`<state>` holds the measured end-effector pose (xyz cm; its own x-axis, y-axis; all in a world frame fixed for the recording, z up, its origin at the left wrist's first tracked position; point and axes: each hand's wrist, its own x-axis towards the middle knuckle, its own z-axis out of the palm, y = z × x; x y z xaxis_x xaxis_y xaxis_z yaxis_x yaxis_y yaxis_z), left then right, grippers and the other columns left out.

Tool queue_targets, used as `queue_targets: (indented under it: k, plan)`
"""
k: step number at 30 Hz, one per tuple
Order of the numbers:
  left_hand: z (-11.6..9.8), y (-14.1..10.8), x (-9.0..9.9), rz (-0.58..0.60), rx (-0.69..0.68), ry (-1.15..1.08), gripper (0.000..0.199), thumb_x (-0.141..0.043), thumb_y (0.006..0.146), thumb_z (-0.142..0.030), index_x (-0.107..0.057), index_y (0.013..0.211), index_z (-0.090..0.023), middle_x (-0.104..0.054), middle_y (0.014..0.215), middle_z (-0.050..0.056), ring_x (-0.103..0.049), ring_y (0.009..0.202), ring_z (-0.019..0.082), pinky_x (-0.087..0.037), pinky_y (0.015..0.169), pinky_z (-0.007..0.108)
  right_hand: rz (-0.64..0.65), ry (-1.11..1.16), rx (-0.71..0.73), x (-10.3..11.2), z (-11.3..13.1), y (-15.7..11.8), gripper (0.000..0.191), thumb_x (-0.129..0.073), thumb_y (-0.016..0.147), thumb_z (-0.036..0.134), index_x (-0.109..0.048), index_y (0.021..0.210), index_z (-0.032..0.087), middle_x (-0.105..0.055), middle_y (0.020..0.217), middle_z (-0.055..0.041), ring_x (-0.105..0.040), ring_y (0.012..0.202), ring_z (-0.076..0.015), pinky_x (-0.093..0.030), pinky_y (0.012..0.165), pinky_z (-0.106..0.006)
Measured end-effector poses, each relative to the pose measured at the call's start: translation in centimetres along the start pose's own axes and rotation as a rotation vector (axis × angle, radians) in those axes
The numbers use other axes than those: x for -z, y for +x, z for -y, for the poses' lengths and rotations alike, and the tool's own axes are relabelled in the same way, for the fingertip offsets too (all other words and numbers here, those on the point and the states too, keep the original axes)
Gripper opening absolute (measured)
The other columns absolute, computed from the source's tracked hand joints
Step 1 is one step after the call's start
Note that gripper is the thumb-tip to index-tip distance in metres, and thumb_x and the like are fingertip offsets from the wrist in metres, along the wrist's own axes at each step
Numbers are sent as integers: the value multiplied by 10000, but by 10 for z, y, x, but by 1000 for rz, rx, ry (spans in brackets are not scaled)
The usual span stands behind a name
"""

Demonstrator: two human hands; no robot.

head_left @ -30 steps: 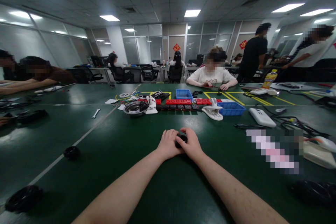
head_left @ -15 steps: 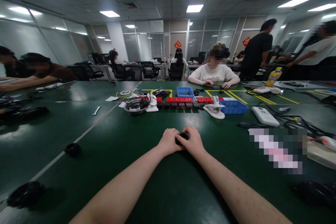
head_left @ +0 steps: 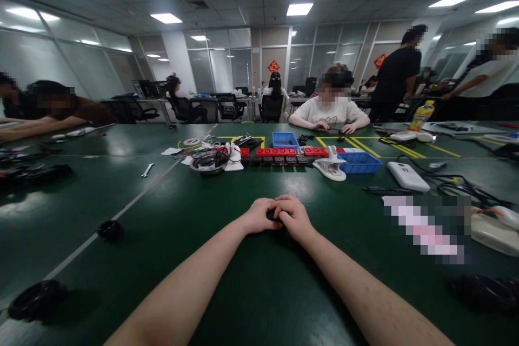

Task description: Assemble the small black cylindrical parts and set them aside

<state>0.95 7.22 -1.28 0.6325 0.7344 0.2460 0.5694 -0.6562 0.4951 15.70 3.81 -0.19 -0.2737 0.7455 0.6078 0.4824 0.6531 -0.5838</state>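
Near the middle of the green table [head_left: 227, 281], a small round black object [head_left: 274, 217] sits between my two hands, mostly covered by fingers. Its kind cannot be made out. My left hand [head_left: 259, 216] curls around its left side. From the right, my right hand [head_left: 294, 217] bends its fingers over the top of it, and the fingertips of both hands meet there. Off to the left lie a small black coil [head_left: 110, 231] and a larger black coil [head_left: 37, 300], which look like wound cable.
Beyond my hands are a blue bin [head_left: 359, 162], red-and-black socket strips [head_left: 277, 152], a white clip stand [head_left: 331, 165] and a wire-filled bowl [head_left: 208, 162]. A wrench [head_left: 147, 170] lies left; a white power bank [head_left: 407, 176] and cables lie right. A person [head_left: 330, 102] sits opposite.
The fingers of my right hand have closed further over the black object, hiding more of it. My left hand stays around it. The view has shifted slightly.
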Motion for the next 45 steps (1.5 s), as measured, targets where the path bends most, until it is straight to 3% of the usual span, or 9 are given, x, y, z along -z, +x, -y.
queue_targets:
  k: [4, 8, 14, 19, 24, 30, 36, 41, 45]
  plan:
    - [1, -1, -1, -3, 9, 8, 404, -722, 587, -311, -598, 956, -204, -586, 1007, 25, -496, 1003, 263, -357, 901, 373, -1, 8, 28, 0, 4, -2, 197, -440, 684, 132, -552, 541, 209, -654, 776, 5, -544, 869, -198, -320, 912, -413]
    - [-3, -4, -1, -18, 23, 23, 533, -716, 598, -396, -543, 1069, -215, -559, 1083, 40, -486, 1027, 273, -347, 919, 394, -52, -19, 37, 1, 7, -3, 127, -473, 747, 236, -595, 769, 208, -627, 872, -28, -530, 893, -201, -371, 862, -378]
    - [-17, -9, 2, -58, 64, 56, 675, -703, 596, -475, -458, 1162, -202, -500, 1175, 78, -451, 1088, 278, -340, 944, 407, -137, -123, -56, -1, -3, -5, 233, -496, 779, 341, -554, 940, 182, -588, 946, -82, -518, 913, -239, -398, 827, -406]
    - [-23, -12, 0, -104, 123, 115, 710, -698, 582, -498, -429, 1168, -201, -464, 1196, 91, -400, 1134, 295, -236, 997, 505, -159, -175, -129, -6, -15, -6, 347, -495, 785, 389, -506, 1047, 162, -563, 1032, -111, -504, 963, -257, -395, 843, -435]
    - [-22, -10, -8, -136, 155, 180, 646, -708, 553, -485, -470, 1085, -206, -496, 1098, 70, -418, 1101, 285, -190, 1013, 525, -132, -199, -167, -11, -19, -6, 348, -527, 765, 386, -499, 1033, 167, -566, 1000, -95, -513, 928, -245, -408, 818, -411]
    - [-25, -8, -10, -194, 174, 255, 456, -667, 602, -455, -519, 939, -186, -511, 981, 58, -456, 1015, 264, -153, 1031, 497, -130, -232, -224, -9, -17, -3, 283, -582, 713, 401, -514, 858, 168, -549, 811, -53, -513, 776, -213, -420, 707, -356]
    - [-25, -7, -6, -189, 172, 249, 397, -678, 599, -436, -550, 851, -157, -542, 916, 65, -483, 977, 269, -195, 1015, 494, -128, -245, -231, -6, -9, -1, 234, -604, 688, 399, -508, 693, 186, -510, 707, -17, -485, 690, -185, -394, 642, -316]
    - [-21, -6, -3, -153, 156, 181, 452, -705, 586, -418, -566, 924, -153, -573, 950, 74, -506, 964, 272, -270, 979, 477, -94, -192, -173, -3, -7, 0, 143, -585, 710, 332, -576, 717, 189, -558, 742, -26, -509, 735, -187, -401, 691, -325]
    - [-17, -5, 1, -103, 118, 112, 467, -715, 589, -385, -575, 982, -177, -589, 980, 58, -526, 958, 253, -399, 883, 366, -53, -123, -112, 0, -5, 0, 120, -552, 724, 265, -628, 790, 199, -603, 797, -36, -527, 791, -197, -401, 753, -350]
